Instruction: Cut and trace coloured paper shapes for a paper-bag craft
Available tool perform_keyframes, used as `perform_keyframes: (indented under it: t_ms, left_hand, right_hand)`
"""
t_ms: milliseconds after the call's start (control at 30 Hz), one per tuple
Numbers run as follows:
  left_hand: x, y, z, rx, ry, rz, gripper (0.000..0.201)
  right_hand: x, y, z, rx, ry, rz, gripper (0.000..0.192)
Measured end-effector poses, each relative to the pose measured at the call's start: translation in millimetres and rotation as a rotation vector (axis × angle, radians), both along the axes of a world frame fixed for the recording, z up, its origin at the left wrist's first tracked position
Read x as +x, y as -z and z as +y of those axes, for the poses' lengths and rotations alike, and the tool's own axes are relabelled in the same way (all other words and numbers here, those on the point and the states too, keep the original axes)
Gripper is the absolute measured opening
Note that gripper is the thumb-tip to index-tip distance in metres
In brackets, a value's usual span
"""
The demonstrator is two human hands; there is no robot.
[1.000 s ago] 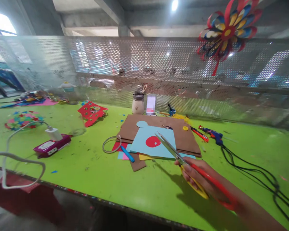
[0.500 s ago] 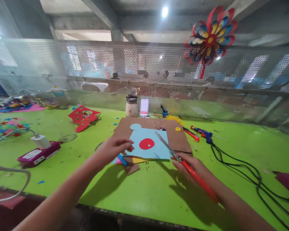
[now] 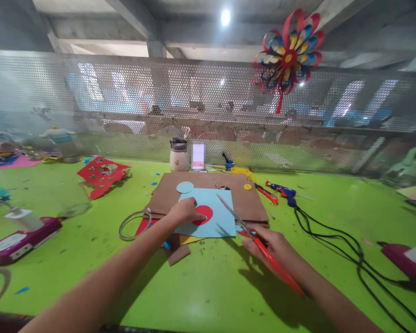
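Head view: right hand (image 3: pixel 272 245) closed round red-handled metal scissors (image 3: pixel 273 263), blades look together, tips over the square light-blue paper sheet (image 3: pixel 208 196). Left hand (image 3: pixel 184 212) has a fingertip on the round red paper disc (image 3: pixel 205 210) lying on that sheet; can't tell if it's pinching. Brown cardboard stack (image 3: pixel 162 194) under the sheet, beyond both hands. Blue glue gun (image 3: pixel 291 196) beyond right hand, to its right.

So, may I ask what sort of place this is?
It looks like a craft workshop or classroom, though I cannot be certain. On the green table are a light-blue sheet and what appears to be a glue gun; the right hand holds scissors.
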State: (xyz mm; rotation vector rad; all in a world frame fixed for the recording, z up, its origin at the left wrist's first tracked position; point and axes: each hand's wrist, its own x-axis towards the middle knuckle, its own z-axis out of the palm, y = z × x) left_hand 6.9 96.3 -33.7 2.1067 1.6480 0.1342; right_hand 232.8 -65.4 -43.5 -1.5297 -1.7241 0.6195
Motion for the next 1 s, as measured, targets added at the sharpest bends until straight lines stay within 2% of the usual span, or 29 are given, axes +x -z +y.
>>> perform_keyframes:
  t_ms: [167, 333, 467, 567, 700, 1000]
  left_hand:
    - [-0.7, -4.6, -1.2, -0.112, -0.015, -0.335, 0.032]
    - [-7.4, -30.7, -22.1, -0.281, 0.029, -0.766, 0.029]
    - [-10.5, -49.4, -42.7, -0.415, 0.064, -0.958, 0.03]
    - [-6.9, -55.7, -54.9, -0.492, 0.082, -1.03, 0.027]
    - [0.9, -58.7, -66.0, -0.567, 0.099, -1.068, 0.021]
    - [5.6, -54.4, -79.9, -0.592, 0.154, -1.029, 0.017]
  right_hand:
    - [0.0, -4.7, 0.5, -0.076, -0.035, 0.051, 0.039]
    - [-2.1, -17.2, -1.2, -0.107, 0.038, 0.33, 0.045]
    - [-5.8, -38.0, -4.3, -0.074, 0.0, 0.499, 0.041]
    - [-13.7, -48.0, -0.7, -0.056, -0.054, 0.616, 0.04]
    - [-27.1, -48.5, 10.3, -0.071, -0.115, 0.76, 0.035]
    - [-34.2, -51.9, 15.9, -0.1, -0.062, 0.76, 0.036]
